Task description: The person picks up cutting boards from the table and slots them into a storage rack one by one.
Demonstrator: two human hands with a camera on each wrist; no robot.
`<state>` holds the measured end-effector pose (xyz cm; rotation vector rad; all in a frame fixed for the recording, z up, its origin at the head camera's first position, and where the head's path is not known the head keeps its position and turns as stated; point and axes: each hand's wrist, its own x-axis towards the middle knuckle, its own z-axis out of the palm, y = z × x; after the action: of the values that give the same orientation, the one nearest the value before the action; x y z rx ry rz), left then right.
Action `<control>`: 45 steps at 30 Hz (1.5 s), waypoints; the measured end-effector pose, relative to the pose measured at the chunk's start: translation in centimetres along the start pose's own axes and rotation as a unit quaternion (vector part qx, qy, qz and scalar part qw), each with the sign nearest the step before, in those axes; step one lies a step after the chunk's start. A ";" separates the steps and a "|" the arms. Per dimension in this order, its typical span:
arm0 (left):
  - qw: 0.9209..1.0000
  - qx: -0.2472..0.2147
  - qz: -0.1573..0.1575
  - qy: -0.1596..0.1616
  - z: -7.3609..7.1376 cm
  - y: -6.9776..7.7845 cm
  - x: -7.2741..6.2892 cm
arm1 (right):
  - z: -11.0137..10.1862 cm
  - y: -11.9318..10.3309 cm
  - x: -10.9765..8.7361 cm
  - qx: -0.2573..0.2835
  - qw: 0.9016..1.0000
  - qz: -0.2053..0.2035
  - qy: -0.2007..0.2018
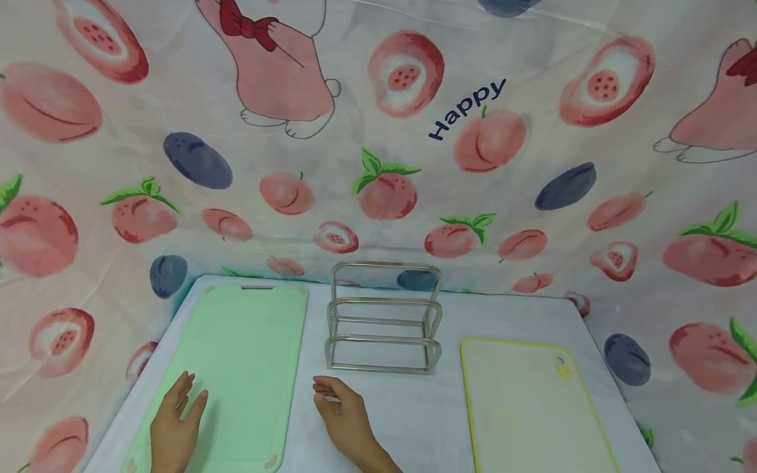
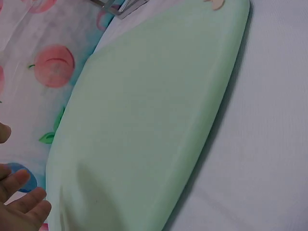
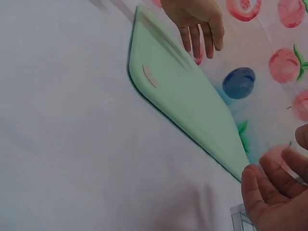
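Note:
A light green cutting board [image 1: 248, 355] lies flat on the left of the table. Above its lower left part hovers my left hand [image 1: 175, 420], fingers loosely extended and holding nothing; the left wrist view shows its fingertips [image 2: 36, 199] at the edge. My right hand [image 1: 349, 417] hangs over the white cloth between the green board and a metal rack [image 1: 384, 339], its fingers loosely bent with nothing in them. The rack, with several wire-like bars, stands upright at the back centre. On the right lies a white cutting board [image 1: 532, 407] with a yellow rim.
A white cloth [image 1: 408, 407] covers the table. Behind it and at both sides hangs a curtain [image 1: 378, 144] printed with peaches, blue fruit and the word Happy. The near end of the white board runs out of the head view.

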<state>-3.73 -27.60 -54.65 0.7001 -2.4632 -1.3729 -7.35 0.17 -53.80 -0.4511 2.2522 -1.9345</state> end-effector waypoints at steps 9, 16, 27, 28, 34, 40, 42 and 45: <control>0.996 0.002 -0.004 0.085 -1.0 -2.3 0.6 | 2.7 0.7 0.3 0.004 0.997 0.077 -0.001; 0.990 0.031 -0.015 0.135 -1.8 -3.5 1.3 | 4.0 1.1 0.6 -0.004 0.993 0.114 -0.012; 0.992 0.025 -0.054 0.113 -2.9 -3.8 2.3 | 4.9 1.1 1.3 -0.015 0.991 0.128 -0.042; 0.993 0.032 -0.053 0.099 -3.0 -3.6 2.5 | 4.9 1.1 1.3 -0.021 0.991 0.128 -0.043; 0.995 0.079 -0.031 0.050 -3.4 -3.7 3.4 | 5.1 1.1 1.6 -0.038 0.989 0.131 -0.048; 0.993 0.110 -0.010 0.049 -3.5 -4.2 4.2 | 5.1 1.1 1.8 -0.022 0.987 0.144 -0.069; 0.993 0.103 -0.009 0.051 -3.5 -4.2 4.4 | 5.2 1.1 1.9 -0.018 0.986 0.149 -0.074; 0.994 0.094 -0.008 0.056 -3.4 -4.1 4.6 | 5.3 1.2 2.1 -0.018 0.985 0.156 -0.075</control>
<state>-5.08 -34.27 -56.47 0.8159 -2.5232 -1.0856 -7.96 -5.32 -55.69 -0.2209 2.1173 -1.6507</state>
